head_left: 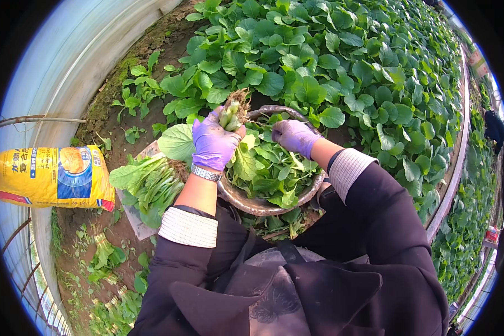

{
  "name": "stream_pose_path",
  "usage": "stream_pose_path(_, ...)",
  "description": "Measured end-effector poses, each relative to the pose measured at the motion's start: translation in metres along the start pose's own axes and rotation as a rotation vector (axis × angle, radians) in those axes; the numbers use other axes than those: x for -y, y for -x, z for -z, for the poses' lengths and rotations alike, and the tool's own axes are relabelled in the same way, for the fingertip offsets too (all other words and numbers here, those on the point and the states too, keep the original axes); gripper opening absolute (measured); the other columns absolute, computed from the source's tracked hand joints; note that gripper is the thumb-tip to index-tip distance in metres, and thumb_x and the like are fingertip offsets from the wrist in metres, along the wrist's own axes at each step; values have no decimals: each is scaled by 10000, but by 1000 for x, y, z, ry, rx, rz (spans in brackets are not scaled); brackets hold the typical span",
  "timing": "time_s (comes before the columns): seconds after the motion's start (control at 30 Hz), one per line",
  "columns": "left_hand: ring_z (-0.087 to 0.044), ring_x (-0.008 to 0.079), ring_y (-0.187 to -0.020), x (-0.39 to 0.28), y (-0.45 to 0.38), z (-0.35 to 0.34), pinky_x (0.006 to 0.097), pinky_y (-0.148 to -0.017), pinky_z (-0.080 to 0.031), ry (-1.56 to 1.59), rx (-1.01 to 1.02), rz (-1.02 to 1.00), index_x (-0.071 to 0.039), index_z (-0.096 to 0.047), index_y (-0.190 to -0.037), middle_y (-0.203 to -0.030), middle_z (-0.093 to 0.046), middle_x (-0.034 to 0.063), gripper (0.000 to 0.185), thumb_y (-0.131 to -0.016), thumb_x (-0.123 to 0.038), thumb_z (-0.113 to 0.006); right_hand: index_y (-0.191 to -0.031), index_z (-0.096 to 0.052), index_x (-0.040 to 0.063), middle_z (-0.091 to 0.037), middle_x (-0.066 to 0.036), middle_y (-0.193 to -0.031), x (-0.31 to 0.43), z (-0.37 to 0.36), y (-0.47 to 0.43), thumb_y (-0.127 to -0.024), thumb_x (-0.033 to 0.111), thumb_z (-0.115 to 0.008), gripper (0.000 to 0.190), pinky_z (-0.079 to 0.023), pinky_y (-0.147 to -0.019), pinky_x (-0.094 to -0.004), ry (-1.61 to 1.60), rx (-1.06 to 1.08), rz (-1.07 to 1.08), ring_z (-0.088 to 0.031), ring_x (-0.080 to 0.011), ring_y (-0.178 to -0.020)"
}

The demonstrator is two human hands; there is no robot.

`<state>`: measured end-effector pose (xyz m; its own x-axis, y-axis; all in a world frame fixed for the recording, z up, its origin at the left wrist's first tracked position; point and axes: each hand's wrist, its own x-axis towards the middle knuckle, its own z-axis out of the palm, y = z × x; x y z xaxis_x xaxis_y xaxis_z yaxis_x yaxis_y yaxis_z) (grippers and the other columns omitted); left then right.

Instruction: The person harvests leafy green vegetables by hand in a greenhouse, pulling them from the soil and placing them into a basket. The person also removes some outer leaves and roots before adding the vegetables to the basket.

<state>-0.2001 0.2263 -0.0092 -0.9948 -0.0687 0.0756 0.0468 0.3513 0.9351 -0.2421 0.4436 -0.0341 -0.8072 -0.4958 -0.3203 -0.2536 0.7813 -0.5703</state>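
My left hand (pixel 215 140), in a purple glove, is closed around several leafy green plants, their pale stems and brown roots (pixel 238 105) pointing up. Across from it, my right hand (pixel 294 136), gloved in soiled purple, is over the right part of a round basin (pixel 256 208), its fingertips curled together; whether something small is between them cannot be told. Loose green leaves (pixel 273 180) fill the basin in front of me. Beside my left wrist, a pile of pulled greens (pixel 151 180) lies on a flat pale board (pixel 140 224).
Dense leafy greens (pixel 319 71) grow beyond the basin and to the right. A yellow printed sack (pixel 46 176) lies at the left near the plastic greenhouse wall (pixel 88 54). Bundled greens (pixel 105 256) rest on the soil at lower left. A pale rail (pixel 453 185) edges the bed at right.
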Motion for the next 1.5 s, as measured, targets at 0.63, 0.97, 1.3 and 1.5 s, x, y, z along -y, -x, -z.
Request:
stream_pose_path(0.63,-624,158,-921,-46,23,-27,298,-872,-474,-31,290,16,-15,-532,-1105,-1002,-637,69,433,-723,43,-727,-1062,-644,99,-623,-178,-1099,-152,-42,-202,-758,80,-564,316,-479,-876,-397,-9,-22,-234,-596,-343,-1016)
stream_pose_path(0.97,-615,224,-828,-61,-1,-31,370,-979,-327,-128,285,-52,-128,-619,-1000,-835,-633,8,385,-653,-204,-769,-1242,-552,123,-540,-100,-1294,-300,-75,-170,-880,273,-469,402,-442,-938,-395,739,-155,-131,-538,-295,-1141)
stream_pose_path(1.3,-581,237,-730,-55,2,-34,336,-776,-403,-69,256,35,-99,-622,-994,-841,-641,22,394,-640,-170,-779,-1226,-556,126,-561,-105,-1264,-249,-78,-200,-902,240,-431,366,-406,-967,-394,448,-6,-382,-527,-286,-1156)
stream_pose_path(1.5,-594,230,-785,-50,1,-35,366,-853,-392,-142,342,-70,-105,-561,-1099,-924,-645,20,515,-645,-169,-795,-1248,-539,132,-555,-110,-1267,-257,-86,-187,-911,242,-426,372,-410,-968,-382,594,-71,-258,-528,-290,-1155)
